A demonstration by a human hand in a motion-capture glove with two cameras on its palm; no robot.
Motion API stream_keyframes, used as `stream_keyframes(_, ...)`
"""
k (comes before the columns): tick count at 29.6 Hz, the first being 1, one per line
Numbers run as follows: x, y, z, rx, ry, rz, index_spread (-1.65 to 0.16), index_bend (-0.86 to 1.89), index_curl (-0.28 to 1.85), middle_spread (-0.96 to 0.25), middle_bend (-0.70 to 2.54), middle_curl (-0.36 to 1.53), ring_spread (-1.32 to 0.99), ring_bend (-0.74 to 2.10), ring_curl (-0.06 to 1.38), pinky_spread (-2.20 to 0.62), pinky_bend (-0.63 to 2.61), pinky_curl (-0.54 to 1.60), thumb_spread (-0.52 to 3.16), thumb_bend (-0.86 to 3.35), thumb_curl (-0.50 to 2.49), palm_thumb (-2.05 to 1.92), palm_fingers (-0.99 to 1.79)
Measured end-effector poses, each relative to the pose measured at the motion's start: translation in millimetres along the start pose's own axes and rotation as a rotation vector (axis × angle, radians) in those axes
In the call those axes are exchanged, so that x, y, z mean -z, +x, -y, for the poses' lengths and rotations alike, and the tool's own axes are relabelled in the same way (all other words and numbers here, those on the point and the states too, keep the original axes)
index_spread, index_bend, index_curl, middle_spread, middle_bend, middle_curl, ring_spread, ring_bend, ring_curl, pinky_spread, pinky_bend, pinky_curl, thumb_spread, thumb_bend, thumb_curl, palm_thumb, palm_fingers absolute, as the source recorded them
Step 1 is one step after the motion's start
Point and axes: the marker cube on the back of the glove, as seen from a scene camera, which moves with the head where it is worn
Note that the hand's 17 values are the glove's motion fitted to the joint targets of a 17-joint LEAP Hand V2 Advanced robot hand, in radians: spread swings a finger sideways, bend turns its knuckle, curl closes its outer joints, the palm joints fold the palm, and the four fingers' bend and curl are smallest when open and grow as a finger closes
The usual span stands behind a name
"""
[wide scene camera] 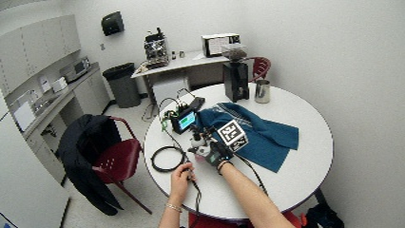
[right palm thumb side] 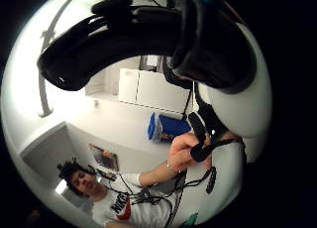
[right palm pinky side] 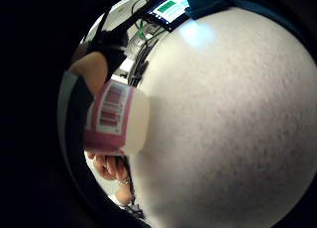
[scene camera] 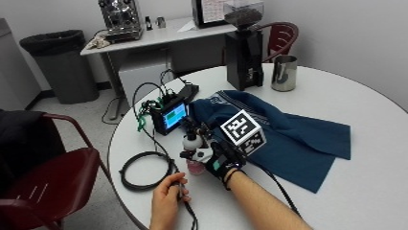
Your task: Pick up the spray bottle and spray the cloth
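A small spray bottle [scene camera: 192, 143] with a white head and a pink base stands upright near the table's left front, just left of the blue cloth [scene camera: 300, 139]. My gloved right hand [scene camera: 223, 161] grips the bottle from the right, fingers curled round its body. I cannot tell whether its base touches the table. In the little finger side palm view the bottle's pink barcode label [right palm pinky side: 111, 114] is close to the palm, above the white table [right palm pinky side: 233, 124]. The wide outside view shows the same: hand [wide scene camera: 216, 153] on bottle [wide scene camera: 198, 144], with the cloth [wide scene camera: 269, 135] spread beyond.
A person's bare left hand [scene camera: 169, 194] holds a cable near the table's front edge. A coiled black cable [scene camera: 143, 170] and a small screen device [scene camera: 171, 116] lie to the left. A black grinder [scene camera: 243, 57] and a steel cup [scene camera: 284, 73] stand at the back. A red chair [scene camera: 44, 187] is left of the table.
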Motion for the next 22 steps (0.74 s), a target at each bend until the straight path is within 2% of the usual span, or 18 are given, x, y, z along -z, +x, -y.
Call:
stream_keyframes(4, 8.5, -1.4, -1.8, 0.025, 0.007, 0.018, -0.31, -0.05, 0.22, -0.13, 0.28, 0.45, -0.11, 0.40, 0.39, 0.11, 0.35, 0.39, 0.94, -0.04, 0.47, 0.93, 0.56)
stream_keyframes(9, 39.0, -19.0, -19.3, 0.086, 0.053, -0.008, -0.34, -0.03, 0.14, -0.12, 0.31, 0.44, -0.09, 0.42, 0.38, 0.13, 0.44, 0.40, 0.93, -0.04, 0.45, 0.90, 0.52)
stream_keyframes(16, 119.5, 19.7, -80.1, 0.062, 0.236, -0.433, -0.35, 0.05, 0.12, -0.11, 0.33, 0.43, -0.07, 0.44, 0.37, 0.14, 0.48, 0.40, 0.96, -0.04, 0.42, 0.86, 0.55)
stream_keyframes(22, 146.4, 77.4, -181.1, -0.182, 0.311, -0.541, -0.36, 0.07, 0.12, -0.10, 0.35, 0.43, -0.05, 0.45, 0.38, 0.15, 0.48, 0.39, 0.99, -0.04, 0.40, 0.81, 0.53)
